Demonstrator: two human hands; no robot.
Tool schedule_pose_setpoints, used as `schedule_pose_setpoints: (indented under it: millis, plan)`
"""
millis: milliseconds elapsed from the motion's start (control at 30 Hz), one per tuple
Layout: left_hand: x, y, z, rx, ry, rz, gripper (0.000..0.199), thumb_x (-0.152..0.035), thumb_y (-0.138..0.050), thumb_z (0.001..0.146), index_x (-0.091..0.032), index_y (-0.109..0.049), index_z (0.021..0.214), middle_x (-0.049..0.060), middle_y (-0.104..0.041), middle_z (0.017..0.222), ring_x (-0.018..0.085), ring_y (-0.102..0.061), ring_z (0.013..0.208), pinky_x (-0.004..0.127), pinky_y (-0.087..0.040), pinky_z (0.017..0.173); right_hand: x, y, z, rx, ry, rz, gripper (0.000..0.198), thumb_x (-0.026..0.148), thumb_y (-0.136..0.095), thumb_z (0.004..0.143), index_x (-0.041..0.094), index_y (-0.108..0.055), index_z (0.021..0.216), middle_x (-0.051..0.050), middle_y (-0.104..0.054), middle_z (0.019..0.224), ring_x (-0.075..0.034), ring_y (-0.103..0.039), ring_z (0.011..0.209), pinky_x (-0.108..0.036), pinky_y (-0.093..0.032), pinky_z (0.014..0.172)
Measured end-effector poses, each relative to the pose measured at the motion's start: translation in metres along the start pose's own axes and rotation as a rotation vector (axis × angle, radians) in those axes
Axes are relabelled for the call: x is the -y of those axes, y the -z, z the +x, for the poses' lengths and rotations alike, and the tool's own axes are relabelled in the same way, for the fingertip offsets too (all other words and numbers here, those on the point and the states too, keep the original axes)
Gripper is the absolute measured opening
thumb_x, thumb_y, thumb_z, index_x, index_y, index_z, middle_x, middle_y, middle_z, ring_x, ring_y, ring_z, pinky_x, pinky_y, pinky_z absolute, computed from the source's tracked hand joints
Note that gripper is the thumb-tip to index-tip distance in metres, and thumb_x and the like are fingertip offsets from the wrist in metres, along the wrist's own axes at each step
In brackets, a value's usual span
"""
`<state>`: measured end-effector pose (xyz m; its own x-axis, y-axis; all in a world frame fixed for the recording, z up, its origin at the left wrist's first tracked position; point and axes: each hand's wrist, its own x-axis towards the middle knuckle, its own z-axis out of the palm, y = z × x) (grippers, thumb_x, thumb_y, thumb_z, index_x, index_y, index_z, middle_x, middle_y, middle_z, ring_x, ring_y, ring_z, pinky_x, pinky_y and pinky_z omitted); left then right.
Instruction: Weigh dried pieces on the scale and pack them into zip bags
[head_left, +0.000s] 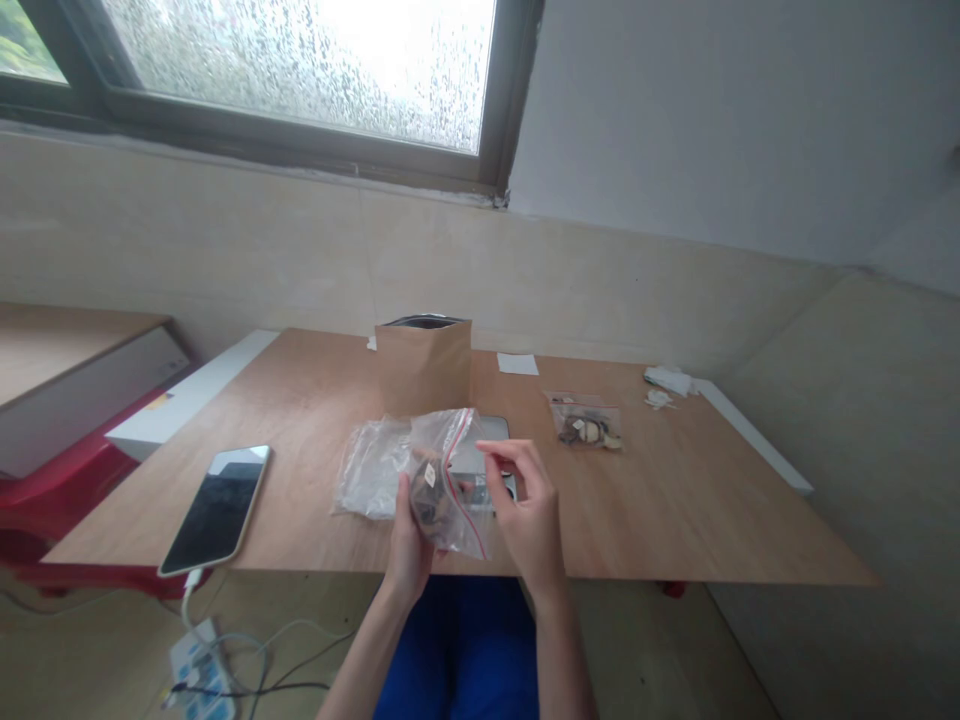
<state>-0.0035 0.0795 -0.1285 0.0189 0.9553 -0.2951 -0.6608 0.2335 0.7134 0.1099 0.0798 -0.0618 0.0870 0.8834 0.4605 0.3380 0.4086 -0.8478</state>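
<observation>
Holding zip bag [448, 488], left hand [410, 548]; right hand [531, 503] close by

Bare forearms [367, 650] reach forward, left hand [411, 545] curled, right hand [531, 500] raised higher, its index finger [508, 449] bent toward the thumb [495, 482].

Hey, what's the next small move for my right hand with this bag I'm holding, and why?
Probably bring the right hand to one end of the red strip and pinch along it: the clear bag already holds dark pieces, its red lines look parted, and the left hand supports it. Whether your right fingertips touch it, I can't tell.
</observation>
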Motion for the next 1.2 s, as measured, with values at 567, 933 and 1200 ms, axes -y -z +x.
schedule_pose_setpoints:
  millis: [567, 933, 1200]
  plan:
    - [-0.007, 0.015, 0.01, -0.161, -0.172, 0.379, 0.05, -0.065, -0.043, 0.075, -0.016, -0.053, 0.07, -0.005, -0.044, 0.046, 0.008, -0.039, 0.036, 0.018, -0.028, 0.033, -0.026, -0.028, 0.025, 0.621, 0.025, 0.0, 0.047, 0.025, -0.066, 0.069, 0.021, -0.053, 0.114, -0.006, -0.055, 0.115, -0.023, -0.05, 0.111, -0.038, -0.037, 0.099]
    - [-0.011, 0.027, 0.029, -0.181, -0.222, 0.364, 0.046, -0.056, -0.047, 0.077, -0.013, -0.064, 0.083, 0.004, -0.066, 0.071, 0.016, -0.059, 0.062, 0.024, -0.045, 0.053, -0.03, -0.043, 0.018, 0.557, -0.161, 0.015, 0.035, 0.027, -0.062, 0.072, 0.02, -0.049, 0.104, -0.004, -0.057, 0.101, -0.019, -0.055, 0.095, -0.037, -0.043, 0.088]
    - [-0.02, 0.028, 0.038, -0.202, -0.168, 0.106, 0.04, -0.048, -0.053, 0.076, -0.012, -0.063, 0.09, 0.003, -0.069, 0.074, 0.016, -0.063, 0.066, 0.024, -0.048, 0.059, -0.047, -0.055, 0.025, 0.283, -0.23, 0.316, 0.031, 0.031, -0.06, 0.075, 0.02, -0.052, 0.103, -0.002, -0.061, 0.091, -0.013, -0.058, 0.081, -0.026, -0.048, 0.077]
